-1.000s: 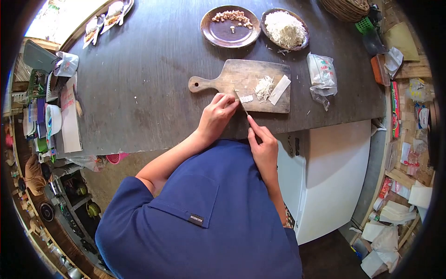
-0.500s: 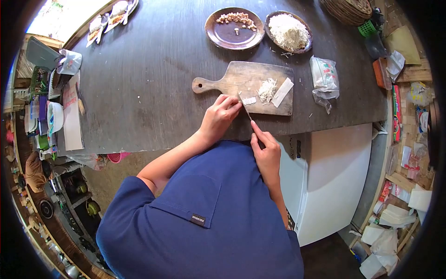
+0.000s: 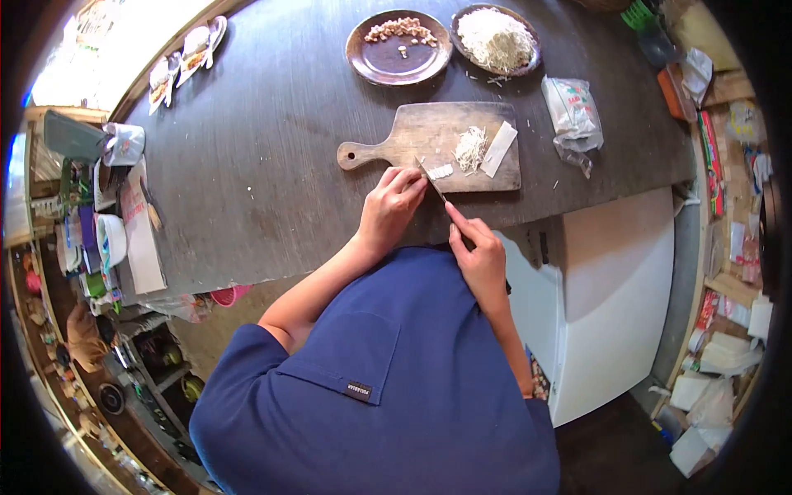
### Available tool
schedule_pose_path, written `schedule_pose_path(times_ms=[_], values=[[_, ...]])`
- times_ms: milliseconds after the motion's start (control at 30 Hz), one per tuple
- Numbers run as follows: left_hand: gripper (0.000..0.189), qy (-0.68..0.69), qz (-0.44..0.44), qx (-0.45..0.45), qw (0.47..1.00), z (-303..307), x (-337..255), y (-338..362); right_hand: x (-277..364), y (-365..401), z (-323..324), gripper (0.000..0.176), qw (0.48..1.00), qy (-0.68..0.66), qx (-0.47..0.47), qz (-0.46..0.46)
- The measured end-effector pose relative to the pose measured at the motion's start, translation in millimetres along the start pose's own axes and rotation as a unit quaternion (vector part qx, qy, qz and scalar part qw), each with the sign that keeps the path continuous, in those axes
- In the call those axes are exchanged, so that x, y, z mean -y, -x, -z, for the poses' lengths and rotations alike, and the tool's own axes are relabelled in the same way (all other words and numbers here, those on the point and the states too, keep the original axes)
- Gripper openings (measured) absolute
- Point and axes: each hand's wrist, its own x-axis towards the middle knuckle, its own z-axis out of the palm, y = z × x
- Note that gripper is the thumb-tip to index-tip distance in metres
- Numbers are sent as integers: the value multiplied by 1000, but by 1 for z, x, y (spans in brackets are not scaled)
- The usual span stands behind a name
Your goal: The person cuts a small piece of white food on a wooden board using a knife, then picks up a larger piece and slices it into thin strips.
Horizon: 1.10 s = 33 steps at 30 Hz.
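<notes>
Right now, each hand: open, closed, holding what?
Left hand: fingers curled beside the knife; whether it grips anything can't be told.
Right hand: closed, holding the knife.

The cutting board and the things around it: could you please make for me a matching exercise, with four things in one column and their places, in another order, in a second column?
Things
1. knife
2. brown pieces
3. plastic packet
4. flat white strip

Places
A. on the table, to the right of the cutting board
B. on the board, beside a small heap of white shreds
C. in the right hand
D. on a round dark plate

Right pairs: 1-C, 2-D, 3-A, 4-B
</notes>
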Motion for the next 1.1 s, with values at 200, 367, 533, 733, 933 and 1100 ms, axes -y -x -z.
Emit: schedule_pose_path(times_ms=[200, 367, 533, 733, 933, 1100], values=[[21, 0, -8, -4, 1000, 5, -2, -2, 6, 1, -3, 40, 1000, 12, -10, 0], [22, 4, 3, -6, 1000, 3, -4, -1, -2, 2, -2, 41, 1000, 0, -6, -7], [23, 6, 5, -4, 1000, 4, -2, 1, 2, -6, -8, 42, 1000, 6, -15, 9], [24, -1, -3, -7, 1000, 2, -1, 0, -1, 3, -3, 42, 1000, 1, -4, -8], [26, 3, 18, 4, 1000, 3, -3, 3, -1, -8, -9, 43, 1000, -11, -12, 19], [27, -3, -13, -4, 1000, 4, 0, 2, 2, 4, -3, 43, 1000, 9, -9, 10]])
